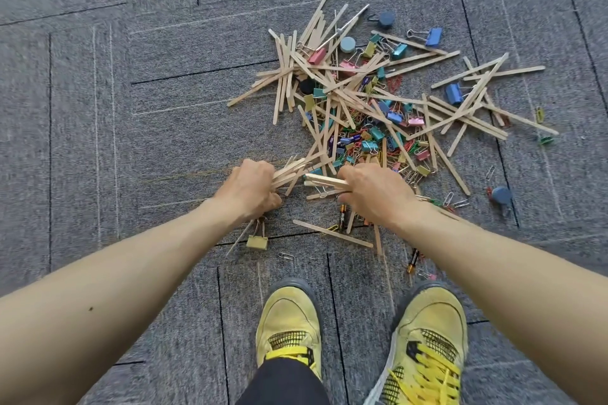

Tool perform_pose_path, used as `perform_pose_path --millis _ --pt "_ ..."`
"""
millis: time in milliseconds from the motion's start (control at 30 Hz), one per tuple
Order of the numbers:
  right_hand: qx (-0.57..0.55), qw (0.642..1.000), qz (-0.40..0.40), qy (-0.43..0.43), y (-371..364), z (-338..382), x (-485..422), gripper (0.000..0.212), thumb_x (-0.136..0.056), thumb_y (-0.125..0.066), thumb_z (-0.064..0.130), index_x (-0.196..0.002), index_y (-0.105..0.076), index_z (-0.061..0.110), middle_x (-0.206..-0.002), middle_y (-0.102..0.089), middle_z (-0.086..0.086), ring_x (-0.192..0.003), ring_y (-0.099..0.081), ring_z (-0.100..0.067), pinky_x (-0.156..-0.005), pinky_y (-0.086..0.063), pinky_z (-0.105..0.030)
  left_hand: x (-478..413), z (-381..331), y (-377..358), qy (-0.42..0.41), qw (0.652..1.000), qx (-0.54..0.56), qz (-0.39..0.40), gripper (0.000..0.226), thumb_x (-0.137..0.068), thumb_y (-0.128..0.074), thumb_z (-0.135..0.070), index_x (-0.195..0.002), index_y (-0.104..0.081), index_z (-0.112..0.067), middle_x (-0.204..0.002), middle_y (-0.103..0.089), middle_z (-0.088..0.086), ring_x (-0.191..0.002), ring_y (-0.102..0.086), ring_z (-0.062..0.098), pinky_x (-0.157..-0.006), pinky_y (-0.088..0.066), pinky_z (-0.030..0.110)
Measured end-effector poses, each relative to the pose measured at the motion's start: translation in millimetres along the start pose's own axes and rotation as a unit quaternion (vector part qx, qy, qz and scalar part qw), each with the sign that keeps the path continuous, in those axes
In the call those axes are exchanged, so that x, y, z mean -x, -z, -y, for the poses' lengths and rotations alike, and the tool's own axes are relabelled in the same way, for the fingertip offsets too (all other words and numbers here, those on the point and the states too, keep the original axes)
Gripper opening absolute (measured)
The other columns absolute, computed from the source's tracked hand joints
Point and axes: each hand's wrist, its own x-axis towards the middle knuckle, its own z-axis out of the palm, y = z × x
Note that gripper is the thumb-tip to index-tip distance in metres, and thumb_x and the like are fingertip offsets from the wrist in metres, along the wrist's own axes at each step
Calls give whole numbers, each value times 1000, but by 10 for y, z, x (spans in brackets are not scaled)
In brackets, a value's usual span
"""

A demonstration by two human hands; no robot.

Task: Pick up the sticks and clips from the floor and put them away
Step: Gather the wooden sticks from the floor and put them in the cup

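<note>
A heap of flat wooden sticks (365,99) mixed with coloured binder clips (375,136) and paper clips lies on the grey carpet ahead of me. My left hand (250,189) grips a bundle of sticks (289,169) at the heap's near edge. My right hand (375,194) grips a second small bundle of sticks (324,180) pointing left toward the first. A gold binder clip (257,242) lies just below my left hand, and a single stick (332,233) lies below my right hand.
Two batteries (413,260) and round blue magnets (501,196) lie among the scatter. Loose clips reach out to the right (539,115). My yellow shoes (289,322) stand just behind the heap. Grey carpet tiles (131,108) stretch left and beyond.
</note>
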Motion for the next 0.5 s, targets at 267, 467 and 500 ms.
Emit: perform_pose_path --millis 267,467,500 --pt "42 999 -11 29 70 105 1 18 -100 -54 26 -95 -57 9 -95 -61 -7 -68 -57 -21 -67 -56 -37 48 90 56 6 998 10 56 15 -99 -50 -20 -85 -48 -14 -85 -57 4 -65 -55 15 -52 -44 25" --pt "45 998 17 28 142 114 12 18 -99 -36 3 -84 -41 12 -87 -47 -2 -67 -50 -17 -63 -46 -29 61 236 291 19 981 172 92 22 -103 -40 -17 -83 -47 -11 -82 -57 7 -68 -53 18 -59 -48 29" --pt "42 998 26 24 161 100 1 16 -97 -39 4 -84 -40 13 -85 -45 0 -67 -47 -15 -64 -45 -27 65 233 309 26 973 209 90 23 -103 -40 -19 -83 -47 -10 -80 -56 7 -67 -52 17 -59 -46 28"
